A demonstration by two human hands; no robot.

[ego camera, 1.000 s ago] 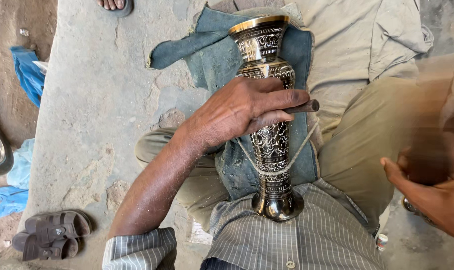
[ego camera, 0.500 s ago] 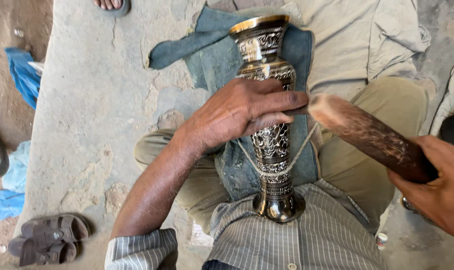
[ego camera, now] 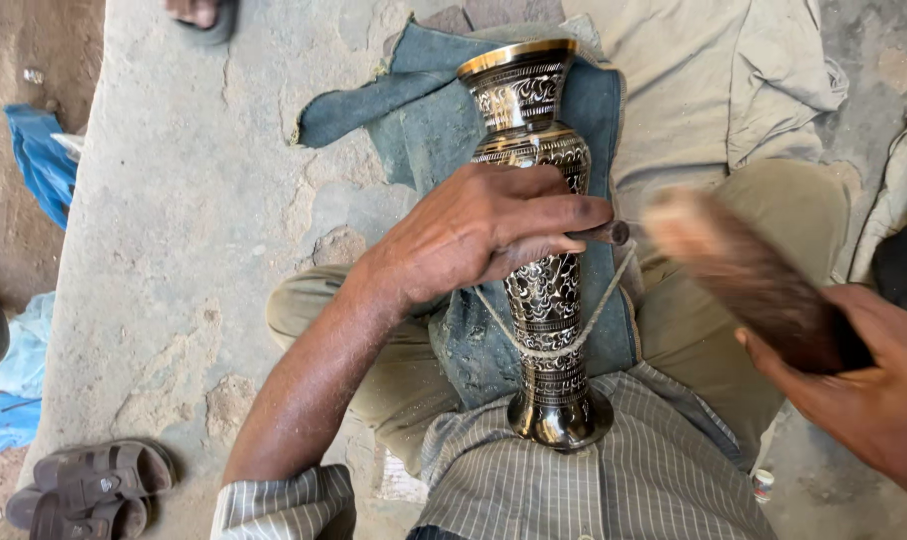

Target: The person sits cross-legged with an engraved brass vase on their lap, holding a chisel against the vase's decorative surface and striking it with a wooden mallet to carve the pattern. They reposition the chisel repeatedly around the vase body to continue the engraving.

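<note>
Left hand (ego camera: 484,235) grips a small chisel (ego camera: 606,233) against the engraved brass vase (ego camera: 539,250) on blue cloth (ego camera: 424,120). Right hand (ego camera: 869,395) holds a blurred wooden mallet (ego camera: 749,275).

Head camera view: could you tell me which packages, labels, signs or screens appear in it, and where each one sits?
No label, sign or screen shows.
Only possible package: a small white container, round with a red band, on the ground at lower right beside the trouser leg; too small to tell its kind.
</note>
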